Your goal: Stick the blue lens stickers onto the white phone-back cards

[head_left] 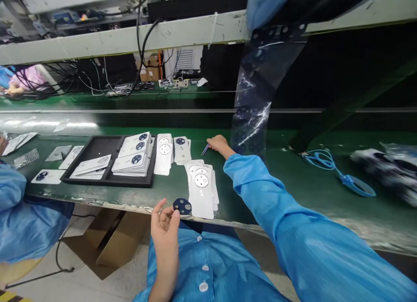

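Note:
Between the thumb and fingers of my left hand (165, 226) is a dark blue camera-shaped piece (181, 206) with round holes, held over the table's front edge. Just right of it lies a fanned stack of white phone back panels (202, 197), the top one with a white round camera area. Farther out, my right hand (220, 145) is closed on tweezers (205, 149), whose tips point down and left near the table. Two smaller piles, white panels (163, 163) and panels with a dark blue camera piece (182, 151), lie left of the tweezers.
A black tray (109, 180) holds several panels at left. A clear plastic strip (252, 106) hangs from the shelf beyond my right hand. A blue strap (356, 185) and a blurred bundle (387, 169) lie right. A co-worker's sleeve (14, 206) is at far left.

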Motion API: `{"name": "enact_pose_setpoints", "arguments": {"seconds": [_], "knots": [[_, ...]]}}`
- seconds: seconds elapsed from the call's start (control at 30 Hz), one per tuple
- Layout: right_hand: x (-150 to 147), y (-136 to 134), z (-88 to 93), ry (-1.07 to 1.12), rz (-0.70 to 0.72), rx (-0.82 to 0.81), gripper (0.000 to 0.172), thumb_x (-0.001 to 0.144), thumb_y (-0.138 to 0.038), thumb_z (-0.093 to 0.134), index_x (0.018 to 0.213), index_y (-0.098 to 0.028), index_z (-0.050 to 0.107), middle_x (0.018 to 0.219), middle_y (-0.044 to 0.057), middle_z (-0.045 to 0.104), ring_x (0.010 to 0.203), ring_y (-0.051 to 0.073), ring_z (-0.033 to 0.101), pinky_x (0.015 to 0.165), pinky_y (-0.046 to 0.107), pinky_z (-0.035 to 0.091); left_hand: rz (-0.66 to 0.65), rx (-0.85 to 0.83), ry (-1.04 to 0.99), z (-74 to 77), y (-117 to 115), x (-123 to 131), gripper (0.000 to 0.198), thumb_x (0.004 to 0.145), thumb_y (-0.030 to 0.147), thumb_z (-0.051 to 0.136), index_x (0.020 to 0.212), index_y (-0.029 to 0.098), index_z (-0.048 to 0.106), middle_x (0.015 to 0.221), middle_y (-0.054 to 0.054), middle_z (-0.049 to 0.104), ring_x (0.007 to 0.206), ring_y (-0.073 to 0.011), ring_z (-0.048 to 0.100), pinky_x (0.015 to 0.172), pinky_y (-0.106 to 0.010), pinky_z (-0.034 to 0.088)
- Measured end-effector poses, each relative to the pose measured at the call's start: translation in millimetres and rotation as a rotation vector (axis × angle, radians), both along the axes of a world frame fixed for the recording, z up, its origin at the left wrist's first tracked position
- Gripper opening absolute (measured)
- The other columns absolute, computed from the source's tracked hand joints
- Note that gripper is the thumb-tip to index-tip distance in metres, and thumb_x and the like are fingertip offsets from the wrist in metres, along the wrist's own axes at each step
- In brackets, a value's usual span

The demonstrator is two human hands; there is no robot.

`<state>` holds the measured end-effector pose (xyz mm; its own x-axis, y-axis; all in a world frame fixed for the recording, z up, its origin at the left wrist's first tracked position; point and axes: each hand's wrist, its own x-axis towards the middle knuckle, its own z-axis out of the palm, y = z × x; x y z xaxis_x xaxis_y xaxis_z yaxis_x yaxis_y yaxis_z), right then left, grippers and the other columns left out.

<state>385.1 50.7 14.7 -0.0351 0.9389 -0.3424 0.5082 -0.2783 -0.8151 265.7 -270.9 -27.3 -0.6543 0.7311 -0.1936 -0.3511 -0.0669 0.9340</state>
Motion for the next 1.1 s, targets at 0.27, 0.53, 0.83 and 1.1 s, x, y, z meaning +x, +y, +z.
{"name": "enact_pose_setpoints", "arguments": {"seconds": [0.27,0.53,0.83,1.1], "knots": [[19.0,-134.1,1.9,0.616,0.437,0.040,0.044,0.094,-0.063,0.058,0.089,-0.019,0.062,0.055,-0.006,0.048,0.048,0.011,0.045,0.051,0.026,0.045,-0.018,-0.072,0.085,-5.0,-18.4,18.6,0.062,0.074,0.040,0.083,0.126,0.019,0.056,0.096,-0.004,0.069,0.092,-0.0172,0.069,0.086,-0.029,0.054],[46.0,-173.5,-4.7,0.865,0.456,0.076,0.047,0.077,-0.059,0.081,0.078,-0.022,0.052,0.063,-0.008,0.049,0.046,0.006,0.038,0.048,0.023,0.042,-0.072,-0.086,0.213,10.2,-21.3,25.4,0.057,0.079,0.040,0.079,0.126,0.020,0.056,0.096,-0.005,0.070,0.092,-0.0183,0.069,0.086,-0.031,0.055],[54.9,-174.6,-1.8,0.712,0.487,0.014,0.047,0.081,-0.061,0.077,0.076,-0.017,0.061,0.054,-0.001,0.062,0.040,0.012,0.057,0.041,0.024,0.047,-0.081,-0.111,0.224,10.2,-18.1,29.9,0.059,0.078,0.044,0.078,0.126,0.018,0.055,0.097,-0.007,0.070,0.092,-0.0194,0.069,0.086,-0.032,0.056],[43.4,-170.9,-7.0,0.614,0.470,0.049,0.052,0.080,-0.067,0.073,0.069,-0.019,0.056,0.050,-0.001,0.060,0.038,0.011,0.053,0.040,0.024,0.043,-0.111,-0.159,0.221,6.8,-11.6,28.9,0.059,0.077,0.044,0.078,0.126,0.019,0.056,0.100,-0.008,0.069,0.093,-0.0204,0.069,0.084,-0.033,0.056]]}}
